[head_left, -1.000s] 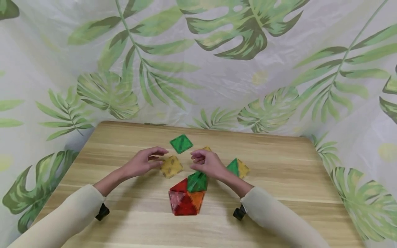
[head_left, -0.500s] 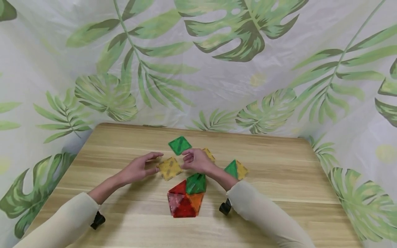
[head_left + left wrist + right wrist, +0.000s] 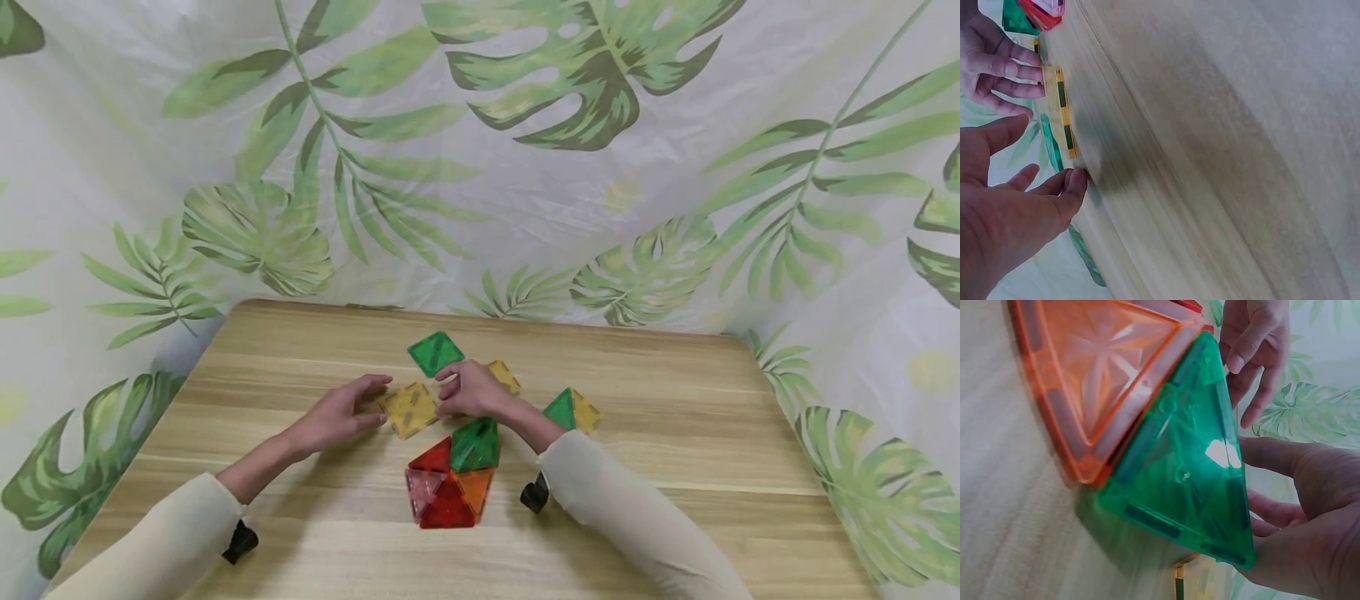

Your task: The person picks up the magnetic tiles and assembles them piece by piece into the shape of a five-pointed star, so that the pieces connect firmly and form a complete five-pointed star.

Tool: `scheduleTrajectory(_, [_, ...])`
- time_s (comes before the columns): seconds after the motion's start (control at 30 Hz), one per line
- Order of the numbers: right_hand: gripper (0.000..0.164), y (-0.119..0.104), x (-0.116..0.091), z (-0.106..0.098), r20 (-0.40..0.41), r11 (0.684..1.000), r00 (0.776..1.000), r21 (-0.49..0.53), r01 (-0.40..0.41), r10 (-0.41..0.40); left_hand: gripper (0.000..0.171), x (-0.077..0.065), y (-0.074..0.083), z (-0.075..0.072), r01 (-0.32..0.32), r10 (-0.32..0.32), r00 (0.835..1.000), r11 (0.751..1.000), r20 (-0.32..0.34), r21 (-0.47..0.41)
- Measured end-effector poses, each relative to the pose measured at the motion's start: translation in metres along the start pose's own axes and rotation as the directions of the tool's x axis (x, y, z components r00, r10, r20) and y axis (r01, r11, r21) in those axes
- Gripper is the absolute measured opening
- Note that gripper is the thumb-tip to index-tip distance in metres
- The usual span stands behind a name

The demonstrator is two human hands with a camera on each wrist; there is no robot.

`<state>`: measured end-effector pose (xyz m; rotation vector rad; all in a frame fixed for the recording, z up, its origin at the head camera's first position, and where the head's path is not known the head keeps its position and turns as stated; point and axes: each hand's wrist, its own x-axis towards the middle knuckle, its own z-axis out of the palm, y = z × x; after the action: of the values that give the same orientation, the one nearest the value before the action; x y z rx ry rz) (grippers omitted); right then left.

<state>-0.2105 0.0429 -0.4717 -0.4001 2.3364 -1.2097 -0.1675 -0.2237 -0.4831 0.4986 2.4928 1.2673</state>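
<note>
A yellow diamond of magnetic tiles [image 3: 408, 409] lies on the wooden table, between my two hands. My left hand [image 3: 333, 417] is spread at its left corner, thumb tip close to the edge and fingers apart. At the right corner is my right hand [image 3: 474, 390], fingers loosely bent; the left wrist view shows those fingers reaching to the yellow tile's [image 3: 1060, 112] edge. Below stands a raised cluster of red [image 3: 447, 507], pink [image 3: 426, 489], orange [image 3: 476, 487] and green magnetic tiles [image 3: 475, 444]. Its green triangle [image 3: 1185, 462] overlaps the right hand in the right wrist view.
A green diamond of tiles [image 3: 437, 353] lies farther back. Another yellow tile [image 3: 504, 377] is partly hidden behind the right hand. To the right, a green triangle [image 3: 559, 409] adjoins a yellow triangle [image 3: 586, 409]. Leaf-printed cloth [image 3: 525, 208] hangs behind the table [image 3: 660, 392].
My right hand has moved left, to the yellow diamond's right corner, uncovering more of the yellow tile behind it. The left hand has drawn back slightly from the diamond's left corner.
</note>
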Motion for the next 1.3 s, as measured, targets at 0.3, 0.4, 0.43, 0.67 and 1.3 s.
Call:
scheduleTrajectory(0.3, [0.054,-0.008,0.002,-0.003,0.039,0.996,0.996,-0.018,-0.082,0.083,0.058,0.0,0.008,0.006,0.071,-0.071,0.997,0.997,0.014,-0.002])
scheduleTrajectory(0.4, [0.054,-0.01,0.001,-0.003,0.049,0.993,0.993,0.042,-0.11,0.108,0.056,0.001,0.011,0.007,0.082,-0.082,0.997,0.997,0.002,0.016])
scheduleTrajectory(0.43, [0.055,-0.011,0.001,-0.004,0.054,0.991,0.992,0.066,-0.118,0.115,0.055,0.002,0.011,0.007,0.089,-0.089,0.996,0.996,-0.001,0.014])
scheduleTrajectory(0.67, [0.052,-0.007,0.002,-0.004,0.082,0.966,0.988,0.214,-0.147,0.132,0.048,0.003,0.011,0.011,0.104,-0.103,0.994,0.995,-0.043,0.008])
scheduleTrajectory(1.3, [0.044,-0.001,0.004,-0.001,0.079,0.96,0.992,0.255,-0.111,0.094,0.036,0.015,0.003,0.019,0.045,-0.055,0.987,0.996,-0.151,-0.071])
